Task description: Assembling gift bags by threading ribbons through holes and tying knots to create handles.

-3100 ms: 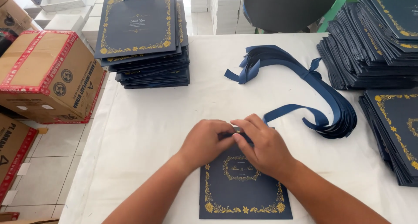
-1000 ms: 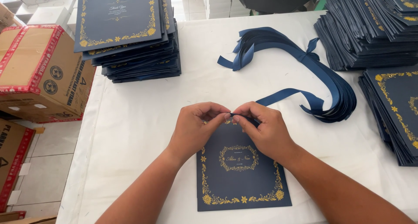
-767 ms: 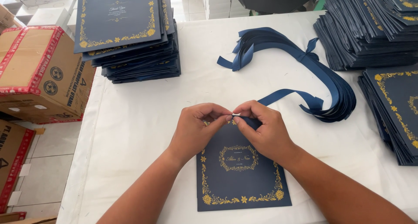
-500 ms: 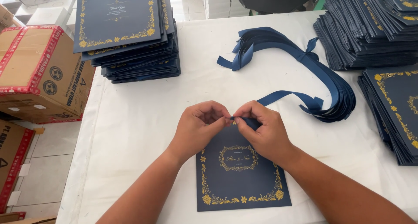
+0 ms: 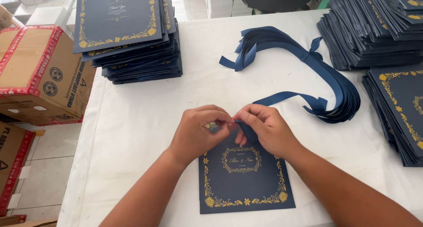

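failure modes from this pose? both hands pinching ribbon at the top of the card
1. Both hands, left hand and right hand, pinch the navy satin ribbon at the top edge of the navy card with gold floral border; a slipped pinch could let it spring loose.
2. The ribbon trails back to the bundle of navy ribbons; a tug might drag others along.
3. Pressing down may crease the card's top edge.

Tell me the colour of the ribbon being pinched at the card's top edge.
Navy blue ribbon, clearest in the head view.
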